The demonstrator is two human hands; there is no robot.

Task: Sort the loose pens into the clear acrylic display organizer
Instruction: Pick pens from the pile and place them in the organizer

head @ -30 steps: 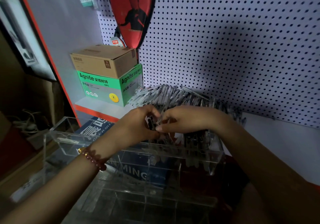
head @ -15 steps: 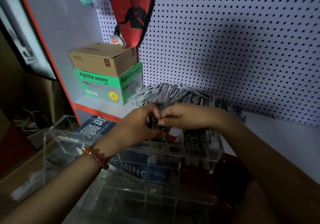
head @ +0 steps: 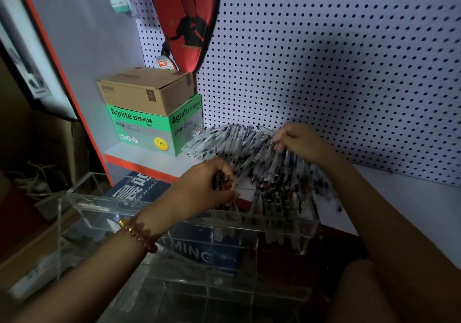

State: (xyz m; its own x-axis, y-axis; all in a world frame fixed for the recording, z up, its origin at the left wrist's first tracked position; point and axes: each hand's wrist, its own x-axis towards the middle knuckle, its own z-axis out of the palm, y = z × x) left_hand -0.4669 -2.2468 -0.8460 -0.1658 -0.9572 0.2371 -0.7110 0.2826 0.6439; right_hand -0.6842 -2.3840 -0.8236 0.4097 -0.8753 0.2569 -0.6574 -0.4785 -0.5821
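A big heap of loose grey-and-white pens [head: 234,143] lies on the white shelf against the pegboard. In front of it stands the clear acrylic organizer [head: 104,213], tiered, with several pens upright in its upper right compartment [head: 277,195]. My left hand [head: 207,190], a bead bracelet on its wrist, is closed around a small bunch of dark pens just above the organizer's top tier. My right hand [head: 296,143] reaches into the right side of the heap, its fingers pinched on pens there.
A brown carton [head: 144,90] sits on a green Agnite box [head: 149,130] at the shelf's left. A red racket cover [head: 184,18] hangs on the pegboard [head: 336,60]. A blue box [head: 139,188] lies behind the organizer. The shelf's orange edge [head: 134,163] runs left.
My right hand has left the left hand and moved up and right into the pen heap. The left hand stays over the organizer, still holding its bunch of pens.
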